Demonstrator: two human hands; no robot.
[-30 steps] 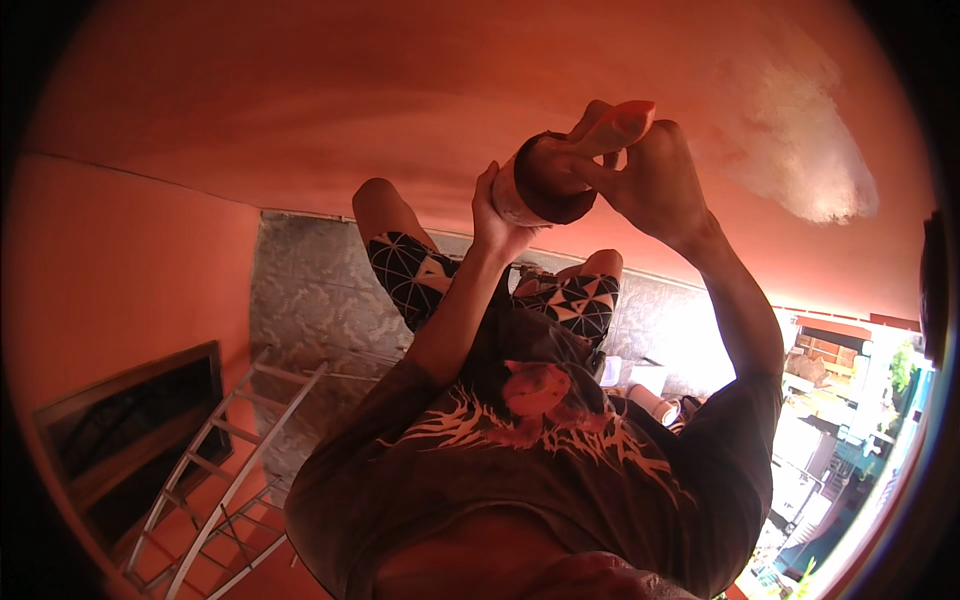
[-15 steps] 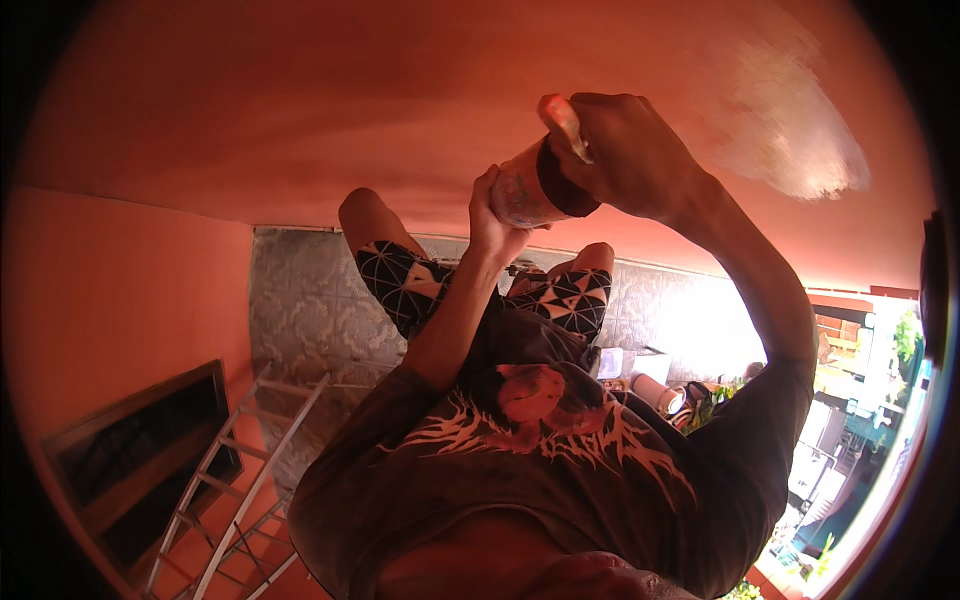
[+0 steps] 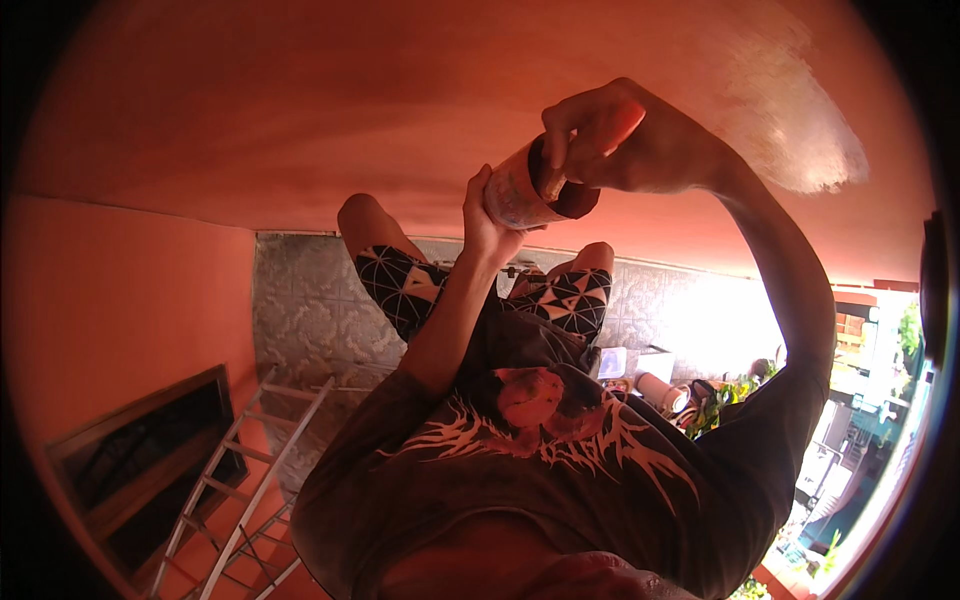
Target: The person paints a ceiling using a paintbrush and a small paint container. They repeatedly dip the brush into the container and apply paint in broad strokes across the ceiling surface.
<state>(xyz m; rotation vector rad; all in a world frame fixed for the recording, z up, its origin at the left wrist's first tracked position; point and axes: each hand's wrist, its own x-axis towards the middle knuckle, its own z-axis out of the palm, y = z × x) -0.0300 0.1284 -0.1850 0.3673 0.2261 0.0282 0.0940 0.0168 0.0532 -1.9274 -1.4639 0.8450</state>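
A person is cradling a can (image 3: 513, 188) in front of a red-orange wall (image 3: 300, 120), the left hand (image 3: 492, 222) curling its fingers around the underside and near left side. The can is tilting, its open mouth facing right. At that mouth, the right hand (image 3: 655, 150) is pinching a tool (image 3: 620, 125) with a reddish end — fingers are pressing together on it, the reddish end pointing up and right, the other end sitting inside the rim. The can's interior is showing dark; what it is holding cannot be told. A whitish patch (image 3: 800, 130) is brightening the wall to the right — a metal ladder (image 3: 250, 480) is standing near, at left.
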